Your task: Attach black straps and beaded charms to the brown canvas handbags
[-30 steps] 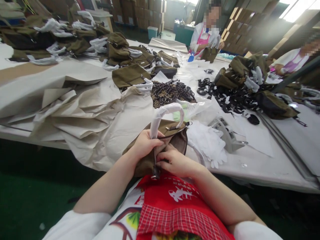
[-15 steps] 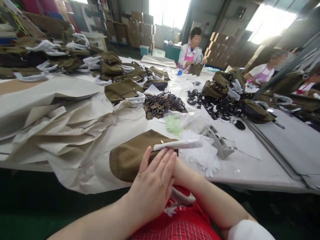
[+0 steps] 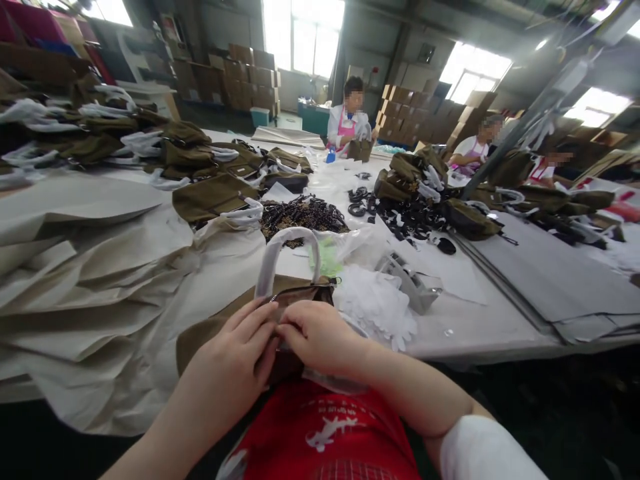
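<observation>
An olive-brown handbag (image 3: 215, 325) lies at the near edge of the table in front of me, its zipped mouth turned towards me and partly open. One carry handle (image 3: 295, 233), wrapped in white, arches up beyond the mouth. My left hand (image 3: 240, 340) grips the left part of the opening, fingers bent over the zipper edge. Close beside it, my right hand (image 3: 320, 337) is closed in a pinch at the bag's mouth; its fingertips hide exactly what they pinch. A second white-wrapped strap shows under my right wrist.
Beyond the bag lies a heap of dark chains (image 3: 305, 217). White tags (image 3: 375, 300) and a grey tape dispenser (image 3: 410, 283) are to the right. Crumpled paper (image 3: 100, 293) covers the left. Piled bags (image 3: 200, 153) stand farther back; a co-worker (image 3: 350, 123) works across the table.
My hands have come apart from lying one over the other and now hold the bag's mouth. The handle has swung up and away, exposing the opening. The camera view has shifted right.
</observation>
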`<state>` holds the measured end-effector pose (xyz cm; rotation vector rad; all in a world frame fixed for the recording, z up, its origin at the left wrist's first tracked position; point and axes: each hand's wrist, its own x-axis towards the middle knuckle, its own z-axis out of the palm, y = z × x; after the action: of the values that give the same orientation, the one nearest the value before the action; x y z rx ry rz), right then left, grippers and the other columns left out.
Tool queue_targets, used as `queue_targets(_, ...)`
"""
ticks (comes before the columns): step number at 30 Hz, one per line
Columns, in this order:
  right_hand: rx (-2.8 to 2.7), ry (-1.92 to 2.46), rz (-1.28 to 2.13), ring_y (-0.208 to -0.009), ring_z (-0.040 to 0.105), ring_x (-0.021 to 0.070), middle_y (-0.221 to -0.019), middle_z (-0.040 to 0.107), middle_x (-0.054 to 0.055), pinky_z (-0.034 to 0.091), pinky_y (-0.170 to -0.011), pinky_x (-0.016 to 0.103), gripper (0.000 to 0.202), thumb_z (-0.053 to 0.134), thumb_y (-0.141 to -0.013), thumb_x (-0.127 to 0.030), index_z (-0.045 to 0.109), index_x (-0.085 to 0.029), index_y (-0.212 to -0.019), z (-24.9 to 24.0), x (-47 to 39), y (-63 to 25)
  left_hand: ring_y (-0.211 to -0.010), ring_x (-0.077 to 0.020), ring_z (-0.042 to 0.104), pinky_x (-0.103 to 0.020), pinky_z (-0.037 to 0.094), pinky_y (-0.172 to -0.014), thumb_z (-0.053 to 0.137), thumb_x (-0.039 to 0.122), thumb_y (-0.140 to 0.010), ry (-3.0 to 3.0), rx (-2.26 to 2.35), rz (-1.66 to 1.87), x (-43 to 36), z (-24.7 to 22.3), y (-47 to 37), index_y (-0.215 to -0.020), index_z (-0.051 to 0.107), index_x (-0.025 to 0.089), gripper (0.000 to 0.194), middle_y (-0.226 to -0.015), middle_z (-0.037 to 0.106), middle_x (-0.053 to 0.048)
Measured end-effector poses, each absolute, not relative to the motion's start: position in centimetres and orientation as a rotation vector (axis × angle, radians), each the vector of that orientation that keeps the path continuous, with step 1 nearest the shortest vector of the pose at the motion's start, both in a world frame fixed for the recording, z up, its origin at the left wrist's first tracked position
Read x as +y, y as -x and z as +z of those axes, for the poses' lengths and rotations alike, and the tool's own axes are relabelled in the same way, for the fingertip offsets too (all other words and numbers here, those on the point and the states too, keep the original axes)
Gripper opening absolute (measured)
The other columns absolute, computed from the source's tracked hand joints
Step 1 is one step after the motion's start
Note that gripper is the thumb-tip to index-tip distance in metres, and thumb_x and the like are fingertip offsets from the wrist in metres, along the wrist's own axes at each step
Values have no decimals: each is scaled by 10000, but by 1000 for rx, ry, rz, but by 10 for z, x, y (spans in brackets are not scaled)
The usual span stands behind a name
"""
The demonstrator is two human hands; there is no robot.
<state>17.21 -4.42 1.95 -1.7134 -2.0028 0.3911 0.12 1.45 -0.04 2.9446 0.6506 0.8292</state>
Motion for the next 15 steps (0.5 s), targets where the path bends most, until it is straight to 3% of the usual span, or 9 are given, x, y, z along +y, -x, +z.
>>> queue_targets(5, -2149, 1448, 197, -764, 618, 146, -813, 696, 19, 439, -698, 246, 192, 542, -913, -301, 672, -189, -826, 74, -63, -172, -1036, -188, 664, -281, 540, -941, 545, 230, -854, -2837, 360, 845, 17, 44, 19, -1009, 697, 231, 218, -1142, 699, -29)
queue_targets(9, -2044, 1349, 32, -1134, 557, 211, -1231, 629, 71, 411, -980, 338, 309, 564, -905, -439, 649, -223, -1110, 106, -66, -193, -864, -142, 700, -202, 576, -783, 583, 203, -814, -2595, 158, 754, 22, 84, 26, -872, 707, 267, 151, -948, 736, 27)
queue_targets(12, -2151, 1377, 454, -1208, 529, 223, -1321, 591, 78, 390, -1048, 388, 394, 517, -928, -468, 602, -228, -1229, 77, -60, -212, -882, -153, 697, -214, 570, -807, 584, 182, -808, -2428, 141, 685, 22, 88, 19, -845, 697, 267, 147, -905, 738, 19)
queue_targets(14, -2133, 1360, 1026, -1028, 640, 171, -1144, 702, 27, 487, -943, 318, 341, 384, -990, -393, 669, -250, -1112, 32, -57, -219, -889, -150, 691, -206, 557, -811, 573, 190, -822, -2399, 170, 627, 22, 74, 7, -846, 694, 262, 143, -922, 733, 11)
queue_targets(15, -1962, 1395, 1159, -961, 666, 160, -1055, 735, -5, 518, -890, 281, 294, 437, -966, -381, 702, -268, -1025, 7, -56, -221, -876, -144, 688, -195, 551, -799, 566, 199, -832, -2400, 180, 578, 23, 64, 0, -837, 693, 256, 139, -931, 730, 8)
